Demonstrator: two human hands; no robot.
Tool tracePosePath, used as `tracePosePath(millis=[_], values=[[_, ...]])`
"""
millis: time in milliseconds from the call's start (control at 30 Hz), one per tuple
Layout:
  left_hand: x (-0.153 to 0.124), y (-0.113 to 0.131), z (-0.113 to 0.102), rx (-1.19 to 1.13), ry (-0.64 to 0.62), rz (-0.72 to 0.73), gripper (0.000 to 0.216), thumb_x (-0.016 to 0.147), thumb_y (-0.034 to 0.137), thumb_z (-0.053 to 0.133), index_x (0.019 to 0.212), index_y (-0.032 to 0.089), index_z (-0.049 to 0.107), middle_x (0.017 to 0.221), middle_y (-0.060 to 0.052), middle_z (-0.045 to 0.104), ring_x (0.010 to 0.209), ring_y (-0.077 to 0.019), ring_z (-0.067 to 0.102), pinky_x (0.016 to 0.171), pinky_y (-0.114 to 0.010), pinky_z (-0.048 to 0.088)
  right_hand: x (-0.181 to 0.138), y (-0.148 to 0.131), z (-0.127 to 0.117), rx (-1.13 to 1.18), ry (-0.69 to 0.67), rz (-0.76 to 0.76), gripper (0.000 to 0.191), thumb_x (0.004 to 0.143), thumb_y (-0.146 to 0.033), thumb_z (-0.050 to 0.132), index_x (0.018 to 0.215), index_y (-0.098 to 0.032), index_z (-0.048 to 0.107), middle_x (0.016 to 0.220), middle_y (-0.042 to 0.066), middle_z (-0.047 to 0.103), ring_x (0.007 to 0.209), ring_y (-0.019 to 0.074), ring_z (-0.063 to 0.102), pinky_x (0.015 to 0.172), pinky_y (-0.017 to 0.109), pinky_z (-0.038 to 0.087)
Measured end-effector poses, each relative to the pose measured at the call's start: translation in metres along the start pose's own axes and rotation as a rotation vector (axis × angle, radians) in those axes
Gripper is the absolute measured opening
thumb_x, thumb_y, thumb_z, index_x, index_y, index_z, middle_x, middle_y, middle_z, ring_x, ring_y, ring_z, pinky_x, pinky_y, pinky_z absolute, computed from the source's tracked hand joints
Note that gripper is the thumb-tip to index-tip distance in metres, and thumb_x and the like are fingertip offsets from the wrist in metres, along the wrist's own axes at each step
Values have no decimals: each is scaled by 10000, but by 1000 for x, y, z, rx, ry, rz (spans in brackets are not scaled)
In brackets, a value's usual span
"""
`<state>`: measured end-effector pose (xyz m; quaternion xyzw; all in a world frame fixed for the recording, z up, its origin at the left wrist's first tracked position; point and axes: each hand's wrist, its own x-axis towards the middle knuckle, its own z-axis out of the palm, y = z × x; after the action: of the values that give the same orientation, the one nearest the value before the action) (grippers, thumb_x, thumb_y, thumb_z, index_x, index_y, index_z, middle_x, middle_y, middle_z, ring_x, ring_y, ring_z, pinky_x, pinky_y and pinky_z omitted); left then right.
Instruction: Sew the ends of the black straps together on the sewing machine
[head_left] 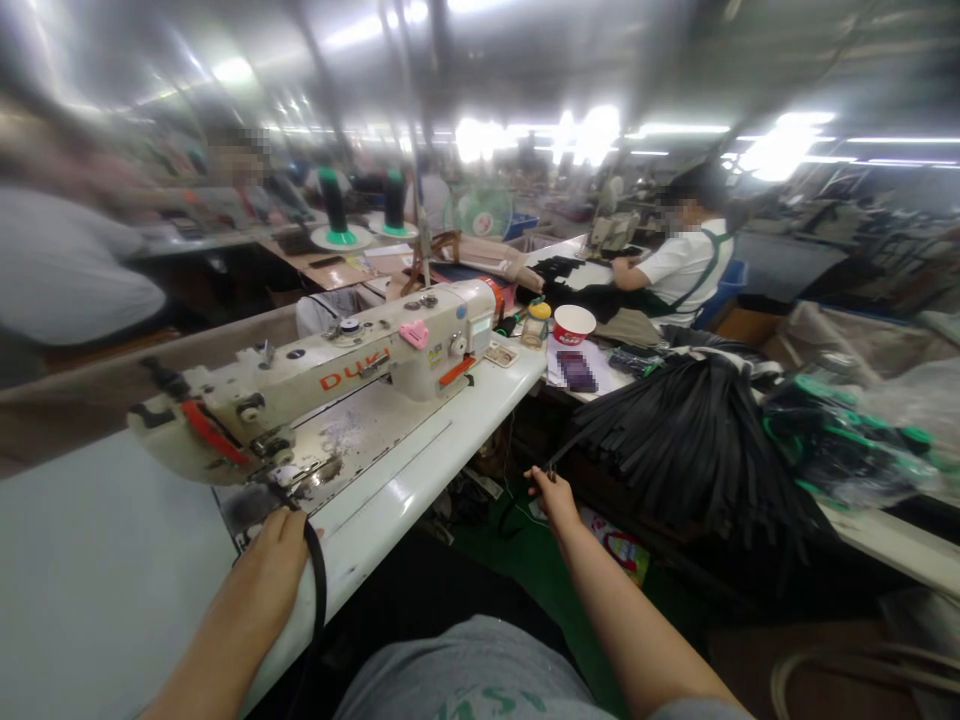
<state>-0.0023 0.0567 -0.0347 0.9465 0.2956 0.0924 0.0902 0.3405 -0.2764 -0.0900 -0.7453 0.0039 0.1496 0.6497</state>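
Observation:
My left hand rests on the sewing machine bed just in front of the needle area, its fingers closed over a black strap. That strap curves out beside the hand and hangs over the table's front edge. The sewing machine is cream with orange lettering. Off the table to the right, my right hand is pinched at the end of a thin black strap leading from a thick bundle of black straps. Small dark detail between those fingers is hard to make out.
A side table holds a red and white paper bowl, a jar with a yellow lid, a phone and bagged green-black spools. Two thread cones stand behind the machine. A co-worker sits at the back right.

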Motion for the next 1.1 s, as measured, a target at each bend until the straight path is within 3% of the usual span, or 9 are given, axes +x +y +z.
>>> tracePosePath(millis=[167,333,467,567,700,800,967,1100], values=[[-10,35,-23,46,7,-25,373,1037,387,315,1065,175,621,1194,-153,641,1105,-296,654,1009,-450,519,-4,-23,0,2,1,-33,645,681,-756,708,843,-132,747,552,-15,552,417,77,331,426,237,197],[-11,58,-37,91,52,-85,294,1048,276,405,1202,144,618,1334,-168,613,1259,-278,606,1130,-435,459,-26,-35,11,-59,-84,-46,707,674,-786,718,917,-122,751,589,-16,566,436,84,338,438,254,223],[-8,58,-37,92,55,-55,236,1045,229,446,1151,125,628,1287,-174,619,1228,-266,621,1124,-444,470,-30,-47,21,-310,-170,-239,701,717,-827,679,872,-150,776,666,53,674,601,187,576,527,280,401],[-9,56,-36,84,68,-36,236,1051,206,426,1145,104,617,1273,-189,613,1240,-277,610,1118,-472,475,-34,-60,31,-417,-277,-377,745,752,-901,586,834,-183,771,804,98,752,685,224,643,614,302,493],[-10,58,-37,65,99,-41,245,1051,168,402,1178,108,602,1303,-193,606,1274,-272,595,1138,-476,462,-47,-76,46,-473,-447,-486,720,830,-901,507,750,-216,713,763,80,738,570,180,589,571,295,495],[-11,60,-41,90,107,-34,244,1007,78,427,1179,99,599,1298,-195,608,1288,-273,592,1170,-468,432,-62,-89,57,-437,-622,-503,612,899,-813,535,827,-223,684,718,47,701,525,161,565,535,281,496],[-12,61,-45,177,125,10,265,970,14,436,1154,91,612,1253,-186,634,1274,-273,614,1183,-454,434,-78,-108,80,-359,-781,-555,556,865,-740,664,1053,-217,687,908,86,756,691,207,703,704,313,602],[-12,59,-39,173,152,19,291,982,18,409,1170,98,618,1265,-185,649,1288,-269,619,1193,-475,440,-78,-114,93,-517,-870,-666,484,877,-698,668,986,-233,744,767,69,750,695,237,731,719,320,616]])
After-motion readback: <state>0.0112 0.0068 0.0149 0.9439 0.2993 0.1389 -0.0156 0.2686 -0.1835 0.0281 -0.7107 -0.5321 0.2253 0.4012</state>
